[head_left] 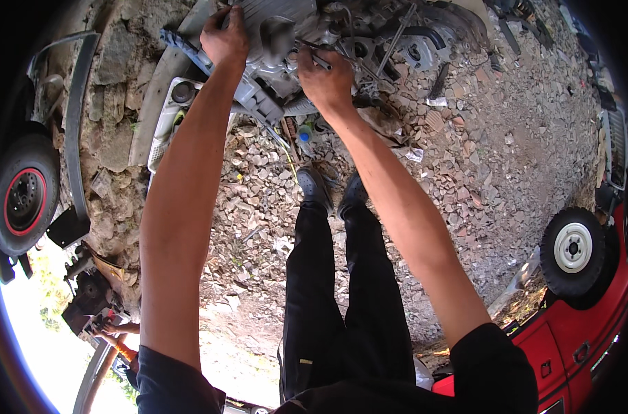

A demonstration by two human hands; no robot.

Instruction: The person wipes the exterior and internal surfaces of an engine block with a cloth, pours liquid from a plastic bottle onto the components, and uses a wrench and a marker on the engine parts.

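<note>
At the top of the head view, a grey ribbed metal engine assembly (278, 36) lies within reach of both arms. My left hand (224, 40) is at its left edge, fingers curled in; what they close on is hidden. To the right, my right hand (325, 74) is closed round a slim metal rod-like tool (321, 62), one end of which sticks out past the fingers. A blue plastic-like strip (185, 50) and a pale housing with a round dark opening (172, 103) lie beside my left forearm.
Stones and gravel (465, 159) cover the ground, with a blue-capped bottle (305, 134) near my shoes. A red-rimmed wheel (25, 200) stands left; a red vehicle (569, 338) with a wheel (572, 247) is at right. Another person's arm (124, 341) shows lower left.
</note>
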